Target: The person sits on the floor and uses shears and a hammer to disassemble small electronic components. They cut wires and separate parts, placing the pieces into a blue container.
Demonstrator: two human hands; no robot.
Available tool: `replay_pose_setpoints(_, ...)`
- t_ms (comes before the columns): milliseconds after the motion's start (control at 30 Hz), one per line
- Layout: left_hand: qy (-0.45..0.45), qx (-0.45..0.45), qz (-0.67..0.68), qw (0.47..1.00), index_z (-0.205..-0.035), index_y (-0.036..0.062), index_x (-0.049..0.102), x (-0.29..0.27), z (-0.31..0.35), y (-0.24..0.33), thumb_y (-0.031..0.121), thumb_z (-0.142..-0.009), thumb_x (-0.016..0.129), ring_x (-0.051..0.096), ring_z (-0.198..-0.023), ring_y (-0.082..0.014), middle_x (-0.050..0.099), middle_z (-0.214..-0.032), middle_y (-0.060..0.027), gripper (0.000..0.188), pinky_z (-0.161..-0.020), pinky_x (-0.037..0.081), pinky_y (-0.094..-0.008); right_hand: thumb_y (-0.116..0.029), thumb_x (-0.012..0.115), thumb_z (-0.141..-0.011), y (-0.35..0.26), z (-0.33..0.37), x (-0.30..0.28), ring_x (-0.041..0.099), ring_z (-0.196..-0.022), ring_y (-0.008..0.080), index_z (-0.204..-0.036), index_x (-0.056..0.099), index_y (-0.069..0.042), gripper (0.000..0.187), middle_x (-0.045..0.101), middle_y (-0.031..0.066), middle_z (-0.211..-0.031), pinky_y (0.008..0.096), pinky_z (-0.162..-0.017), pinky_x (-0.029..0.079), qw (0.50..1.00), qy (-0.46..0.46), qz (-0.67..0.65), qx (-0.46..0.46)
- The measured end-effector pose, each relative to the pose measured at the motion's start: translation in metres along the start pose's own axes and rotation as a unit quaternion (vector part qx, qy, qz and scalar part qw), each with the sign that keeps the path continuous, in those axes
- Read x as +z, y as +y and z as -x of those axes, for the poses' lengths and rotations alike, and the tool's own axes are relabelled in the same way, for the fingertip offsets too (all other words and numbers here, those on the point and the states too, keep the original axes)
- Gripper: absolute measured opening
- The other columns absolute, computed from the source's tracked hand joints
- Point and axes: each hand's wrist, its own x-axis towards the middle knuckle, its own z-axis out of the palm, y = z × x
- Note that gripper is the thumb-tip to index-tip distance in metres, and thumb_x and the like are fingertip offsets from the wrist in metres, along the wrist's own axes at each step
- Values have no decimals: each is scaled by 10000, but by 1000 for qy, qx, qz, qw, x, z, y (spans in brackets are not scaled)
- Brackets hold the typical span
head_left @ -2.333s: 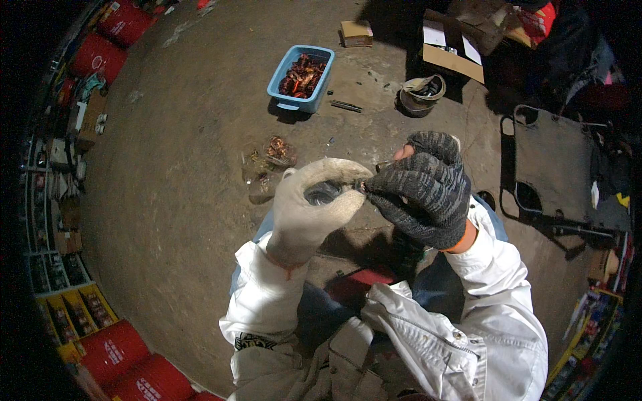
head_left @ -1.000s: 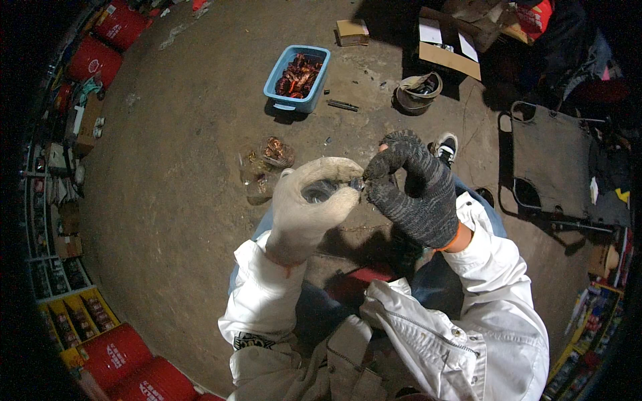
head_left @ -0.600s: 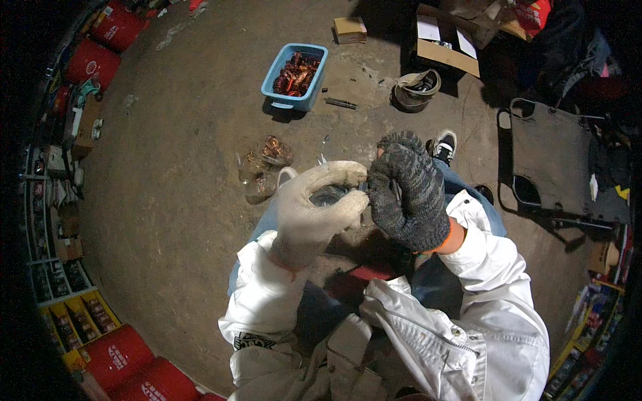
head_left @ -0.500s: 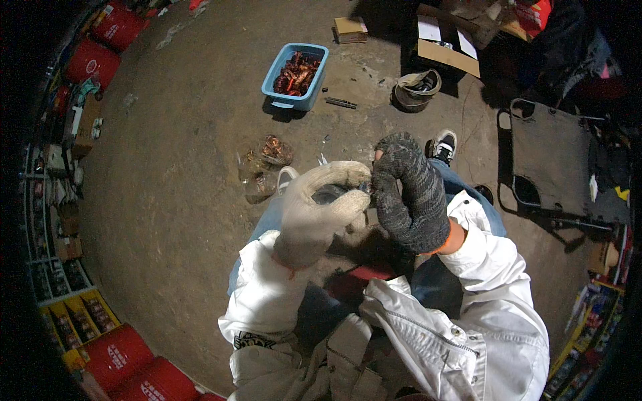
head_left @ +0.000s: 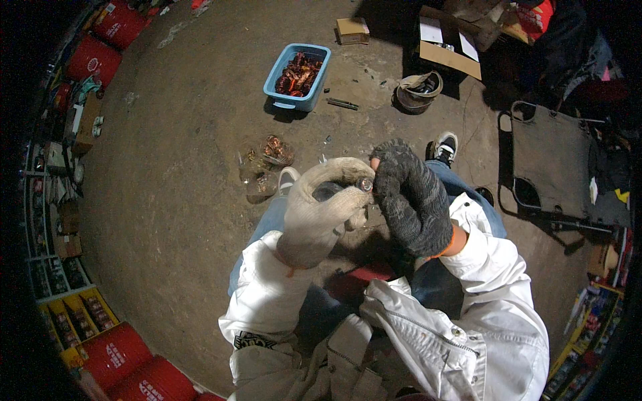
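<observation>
Holding a small metal part between two gloved hands

Seated above a bare concrete floor (head_left: 167, 200), you raise both hands in front of your chest. Your left hand (head_left: 321, 217), in a pale cream knit glove, curls closed around a small dark object, with a small round metal part (head_left: 365, 184) showing at its fingertips. Your right hand (head_left: 411, 200), in a dark grey knit glove with an orange cuff, meets the left at that metal part, its fingers pinched together on or just beside it; the exact contact is too small to tell. The two hands touch each other. Both sleeves belong to a white jacket (head_left: 468, 327), and blue jeans show on your legs beneath the hands.

On the floor just beyond your left hand lies a cluster of clear bags with copper-coloured pieces (head_left: 264, 164). Farther away stands a blue plastic tub (head_left: 294, 77) filled with reddish-brown copper coils. Near the tub lie a small dark tool (head_left: 342, 103) and a round cap-like item (head_left: 418, 90). An open cardboard box (head_left: 448, 47) sits behind it. A grey folding cot (head_left: 552, 160) stands at your right. Red canisters (head_left: 107, 40) line the left wall.
</observation>
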Motion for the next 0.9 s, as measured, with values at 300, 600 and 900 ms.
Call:
replay_pose_setpoints(300, 66, 21, -35, 997, -993, -3, 545, -8, -7, -1, -8, -873, 506, 508, -483, -87, 572, -696, -66, 126, -387, 377, -200, -29, 591, -779, -3, 0, -8, 597, -913, 286, -1060, 560, -3, 283, 596, 150, -1012, 357, -813, 468, 993, 0, -102, 58)
replay_pose_setpoints(600, 33, 31, -10, 999, -1049, -9, 541, -13, -6, -7, 60, -895, 542, 515, -484, -87, 593, -718, -74, 169, -381, 387, -199, -72, 605, -789, 2, -7, -6, 594, -839, 230, -1016, 572, -9, 237, 600, 125, -906, 331, -783, 464, 985, 9, -123, 122)
replay_pose_setpoints(900, 19, 41, 21, 999, -1046, -10, 543, -12, -5, -7, 60, -900, 537, 504, -484, -87, 602, -729, -75, 162, -392, 373, -202, -160, 592, -862, 8, -8, -8, 582, -902, 160, -1053, 573, 2, 251, 620, 90, -979, 304, -813, 466, 936, -33, -280, 209)
